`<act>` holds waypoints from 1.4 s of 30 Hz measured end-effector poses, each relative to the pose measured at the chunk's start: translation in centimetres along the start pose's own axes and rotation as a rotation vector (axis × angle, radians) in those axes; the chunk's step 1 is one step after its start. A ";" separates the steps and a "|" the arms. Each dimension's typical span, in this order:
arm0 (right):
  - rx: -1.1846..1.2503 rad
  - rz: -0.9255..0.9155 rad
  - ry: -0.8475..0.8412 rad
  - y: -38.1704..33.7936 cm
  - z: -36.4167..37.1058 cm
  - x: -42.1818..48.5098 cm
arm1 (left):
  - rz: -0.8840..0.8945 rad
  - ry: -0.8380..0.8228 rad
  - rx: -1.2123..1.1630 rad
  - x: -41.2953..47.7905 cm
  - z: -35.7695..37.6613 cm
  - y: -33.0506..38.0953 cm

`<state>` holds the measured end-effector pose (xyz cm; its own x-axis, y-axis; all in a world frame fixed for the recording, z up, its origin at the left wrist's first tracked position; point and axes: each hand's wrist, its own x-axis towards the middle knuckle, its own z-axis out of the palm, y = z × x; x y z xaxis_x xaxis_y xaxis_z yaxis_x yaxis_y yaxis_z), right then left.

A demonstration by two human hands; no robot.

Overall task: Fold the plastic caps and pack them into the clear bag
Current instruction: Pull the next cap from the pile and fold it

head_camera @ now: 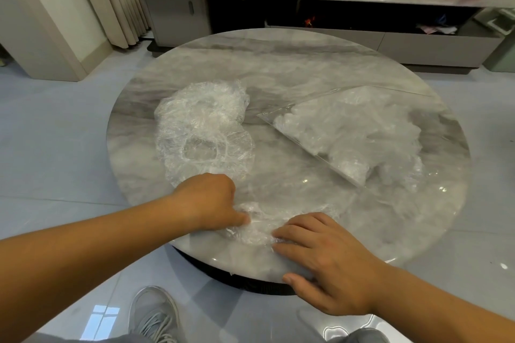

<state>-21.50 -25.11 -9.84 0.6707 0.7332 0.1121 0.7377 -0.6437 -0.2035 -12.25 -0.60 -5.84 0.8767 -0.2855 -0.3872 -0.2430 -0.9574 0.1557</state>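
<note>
Head view: looked like mid-fold. One crinkly clear plastic cap (259,227) sat near-left of the clear plastic bag (348,131). Left hand (206,198) fingers were curled, pinching it; right hand (328,262) fingers lay flat, pressing it. Next probably called for folding over, then bagging. One bag; heap of loose caps (203,125) left of it, uncountable.

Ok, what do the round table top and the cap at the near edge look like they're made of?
Table top: seemingly polished grey-white marble or a marble-look slab, judging by cloudy veining and glossy reflections. Cap: thin clear plastic film, see-through, crinkled, with white glints along its creases.
</note>
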 end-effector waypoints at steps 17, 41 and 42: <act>0.041 0.103 -0.125 -1.0 -0.7 1.1 | -0.021 -0.186 -1.210 -1.0 0.3 1.3; 0.035 0.131 0.047 -0.7 0.1 -2.1 | 0.000 -0.208 -0.992 0.2 -0.8 3.8; 0.046 0.127 0.048 -0.6 0.1 -2.1 | 0.031 -0.106 -0.847 0.7 -0.8 3.8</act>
<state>-23.38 -26.28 -10.10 0.7622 0.6344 0.1289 0.6430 -0.7191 -0.2633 -12.24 -4.40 -4.79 0.8209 -0.3538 -0.4482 0.1632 -0.6067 0.7780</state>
